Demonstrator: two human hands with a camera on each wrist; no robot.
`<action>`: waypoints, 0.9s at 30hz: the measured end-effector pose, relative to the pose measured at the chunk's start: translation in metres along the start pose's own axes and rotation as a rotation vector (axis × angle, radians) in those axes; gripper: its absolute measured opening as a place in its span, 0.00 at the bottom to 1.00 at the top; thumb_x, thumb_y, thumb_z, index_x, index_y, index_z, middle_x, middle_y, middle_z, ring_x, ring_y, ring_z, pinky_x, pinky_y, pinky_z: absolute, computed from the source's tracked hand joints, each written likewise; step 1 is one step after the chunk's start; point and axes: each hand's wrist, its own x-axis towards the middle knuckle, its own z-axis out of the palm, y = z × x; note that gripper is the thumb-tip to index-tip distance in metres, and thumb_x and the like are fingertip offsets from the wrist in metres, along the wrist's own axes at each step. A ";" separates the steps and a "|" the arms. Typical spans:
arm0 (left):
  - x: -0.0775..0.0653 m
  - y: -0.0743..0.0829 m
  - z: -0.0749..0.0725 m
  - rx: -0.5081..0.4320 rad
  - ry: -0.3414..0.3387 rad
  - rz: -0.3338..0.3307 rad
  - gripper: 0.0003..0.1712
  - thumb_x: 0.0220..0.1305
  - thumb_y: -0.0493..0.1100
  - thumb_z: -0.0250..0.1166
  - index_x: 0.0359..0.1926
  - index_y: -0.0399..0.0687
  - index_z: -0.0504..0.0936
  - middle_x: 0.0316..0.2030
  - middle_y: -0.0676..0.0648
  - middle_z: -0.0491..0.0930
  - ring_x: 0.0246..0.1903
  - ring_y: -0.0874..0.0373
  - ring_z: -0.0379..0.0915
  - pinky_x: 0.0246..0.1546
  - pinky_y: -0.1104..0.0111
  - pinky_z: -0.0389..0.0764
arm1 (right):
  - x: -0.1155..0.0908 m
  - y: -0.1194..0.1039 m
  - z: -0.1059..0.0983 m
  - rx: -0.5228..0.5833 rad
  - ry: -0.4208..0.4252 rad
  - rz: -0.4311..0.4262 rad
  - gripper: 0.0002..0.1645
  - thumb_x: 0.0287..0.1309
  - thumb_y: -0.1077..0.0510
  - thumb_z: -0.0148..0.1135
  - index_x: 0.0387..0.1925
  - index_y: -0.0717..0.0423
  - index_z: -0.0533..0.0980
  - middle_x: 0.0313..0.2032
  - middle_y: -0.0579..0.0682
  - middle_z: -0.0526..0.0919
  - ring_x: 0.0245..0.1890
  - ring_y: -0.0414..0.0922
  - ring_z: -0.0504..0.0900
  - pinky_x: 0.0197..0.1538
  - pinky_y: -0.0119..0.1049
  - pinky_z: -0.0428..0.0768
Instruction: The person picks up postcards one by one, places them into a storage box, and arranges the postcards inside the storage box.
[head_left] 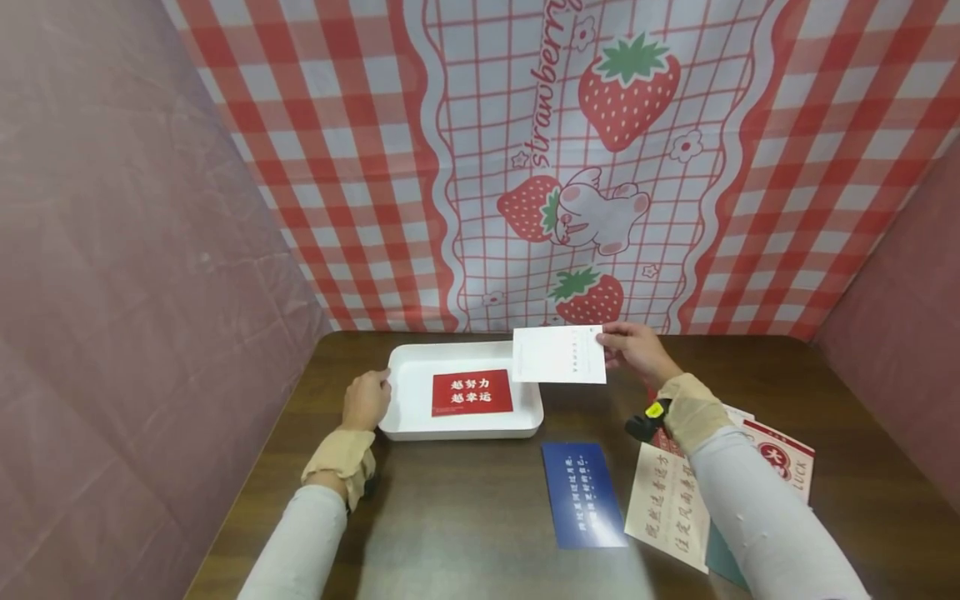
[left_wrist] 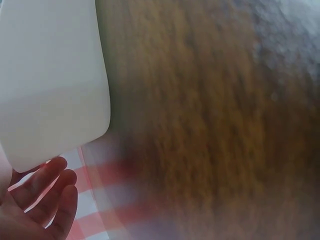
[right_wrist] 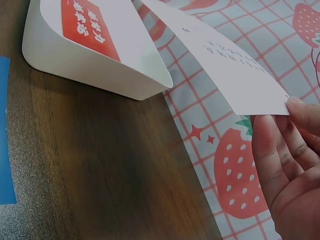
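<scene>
A shallow white tray stands toward the back of the table, with a red card bearing white Chinese characters lying inside it. My left hand holds the tray's left end at the rim; in the left wrist view, several fingers show beyond the tray's end wall. Between thumb and fingers, my right hand pinches a white card by its right edge. Small print shows on the card's upward face. The card is raised, overlapping the tray's back right corner in the head view.
A blue card lies on the table in front of the tray. Under and beside my right forearm are a cream card, a red-and-white card and a teal one. A strawberry-print cloth hangs behind.
</scene>
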 end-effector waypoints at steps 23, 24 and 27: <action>-0.002 0.000 0.000 -0.013 0.038 0.021 0.17 0.54 0.36 0.54 0.44 0.43 0.82 0.41 0.38 0.82 0.39 0.38 0.78 0.38 0.49 0.75 | 0.005 -0.001 0.021 0.068 0.011 -0.022 0.11 0.59 0.59 0.53 0.41 0.62 0.69 0.23 0.41 0.77 0.22 0.38 0.75 0.32 0.37 0.80; -0.002 0.000 0.000 -0.014 0.040 0.024 0.17 0.54 0.36 0.54 0.44 0.43 0.82 0.41 0.38 0.82 0.39 0.38 0.78 0.38 0.49 0.75 | 0.005 -0.001 0.021 0.064 0.006 -0.028 0.12 0.59 0.60 0.53 0.42 0.64 0.68 0.23 0.41 0.76 0.22 0.38 0.75 0.31 0.36 0.80; -0.001 -0.001 0.001 -0.006 0.041 0.029 0.17 0.54 0.36 0.53 0.44 0.43 0.82 0.41 0.38 0.82 0.39 0.38 0.78 0.39 0.49 0.75 | 0.006 -0.001 0.025 0.042 -0.006 -0.043 0.16 0.59 0.60 0.52 0.44 0.69 0.67 0.22 0.42 0.75 0.22 0.38 0.74 0.29 0.35 0.80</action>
